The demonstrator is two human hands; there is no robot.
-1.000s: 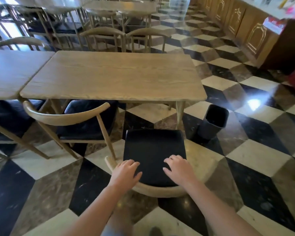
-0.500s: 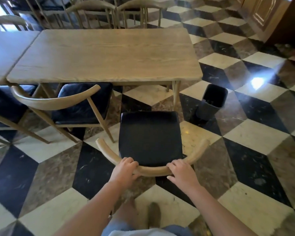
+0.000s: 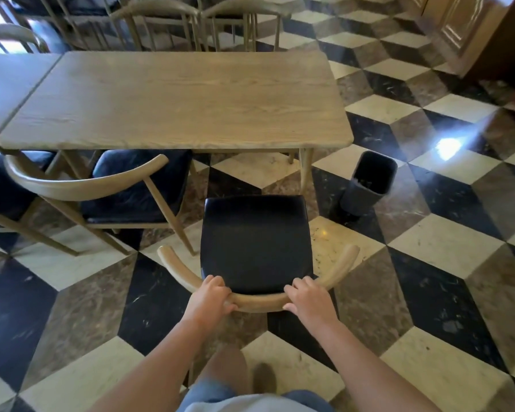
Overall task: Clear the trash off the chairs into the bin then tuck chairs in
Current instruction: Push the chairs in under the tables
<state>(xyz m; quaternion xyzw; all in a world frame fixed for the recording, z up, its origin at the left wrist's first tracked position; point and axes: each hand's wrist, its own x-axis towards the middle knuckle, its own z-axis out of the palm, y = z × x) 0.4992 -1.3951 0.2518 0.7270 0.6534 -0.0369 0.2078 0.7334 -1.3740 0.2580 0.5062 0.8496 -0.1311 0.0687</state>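
A wooden chair with a black seat (image 3: 254, 242) stands pulled out in front of the wooden table (image 3: 179, 99). Its curved backrest rail (image 3: 257, 300) is nearest me. My left hand (image 3: 210, 298) grips the rail left of centre, and my right hand (image 3: 309, 298) grips it right of centre, fingers curled over the top. The seat is bare. A dark grey bin (image 3: 367, 181) stands on the floor right of the table leg, a little trash visible inside.
A second chair (image 3: 125, 185) stands at an angle to the left, its seat partly under the table. Another table (image 3: 9, 84) adjoins on the left. More chairs (image 3: 197, 22) line the far side. Wooden cabinets (image 3: 464, 28) stand at the back right on the checkered floor.
Both hands moved from above the seat onto the backrest rail and closed around it. The view tilted down and drew back, so the chair sits lower in frame.
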